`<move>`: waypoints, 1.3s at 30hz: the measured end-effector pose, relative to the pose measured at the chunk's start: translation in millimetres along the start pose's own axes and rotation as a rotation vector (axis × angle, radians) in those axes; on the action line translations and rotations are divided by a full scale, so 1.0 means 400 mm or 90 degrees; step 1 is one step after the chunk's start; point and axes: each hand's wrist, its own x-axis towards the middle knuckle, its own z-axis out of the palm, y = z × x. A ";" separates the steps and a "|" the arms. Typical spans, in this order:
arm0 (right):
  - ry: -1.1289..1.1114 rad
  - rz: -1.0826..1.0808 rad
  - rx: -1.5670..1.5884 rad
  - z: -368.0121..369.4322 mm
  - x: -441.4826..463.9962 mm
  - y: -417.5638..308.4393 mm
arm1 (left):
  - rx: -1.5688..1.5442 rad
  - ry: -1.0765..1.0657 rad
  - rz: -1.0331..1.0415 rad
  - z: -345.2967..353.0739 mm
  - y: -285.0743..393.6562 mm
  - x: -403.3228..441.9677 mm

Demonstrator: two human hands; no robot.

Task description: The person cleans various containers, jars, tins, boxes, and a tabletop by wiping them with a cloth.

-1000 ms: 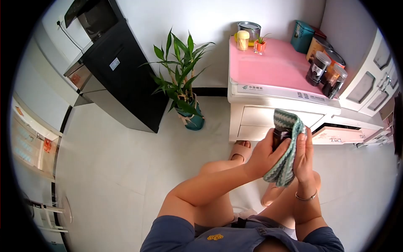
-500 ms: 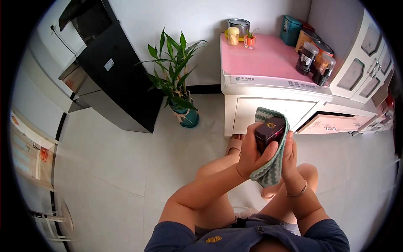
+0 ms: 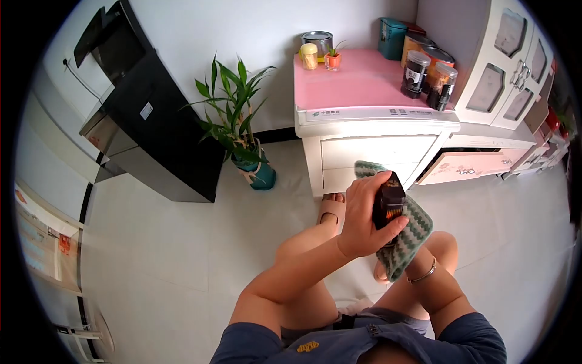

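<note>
My left hand [image 3: 364, 218] is wrapped round a dark tin box [image 3: 390, 199], thumb across its near side and fingers over the top. The box is tilted and has gold markings on its lid. A green-and-white zigzag knitted cloth [image 3: 411, 233] lies against the far and right sides of the box. Behind this cloth is my right hand [image 3: 416, 262], pressing it up to the box; its fingers are hidden and mostly the wrist with a bracelet shows. Both hands are held above my knees, in front of the white cabinet [image 3: 373, 151].
On the cabinet's pink top [image 3: 357, 91] stand jars [image 3: 415, 74], a teal canister [image 3: 392, 37], a toothpick holder [image 3: 309, 56] and a small potted plant [image 3: 332, 59]. A drawer [image 3: 461, 168] at right is ajar. A leafy plant [image 3: 239, 112] and a black fridge [image 3: 154, 115] stand left.
The box has been turned in my left hand, so another side shows. My right hand has slipped behind the cloth, which now spreads wider to the right. The view has shifted slightly.
</note>
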 end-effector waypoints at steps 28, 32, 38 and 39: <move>-0.144 -0.150 -0.421 -0.096 -0.184 -0.029 | 0.073 -0.097 0.358 0.112 0.078 -0.077; -0.111 -0.147 0.039 -0.103 -0.154 0.005 | 0.036 -0.109 0.346 0.107 0.098 -0.084; -0.029 -0.232 -0.820 0.054 -0.195 -0.132 | 0.070 -0.109 0.287 0.108 0.086 -0.087; 0.063 -0.210 -0.806 0.057 -0.194 -0.135 | 0.132 -0.146 0.245 0.096 0.100 -0.073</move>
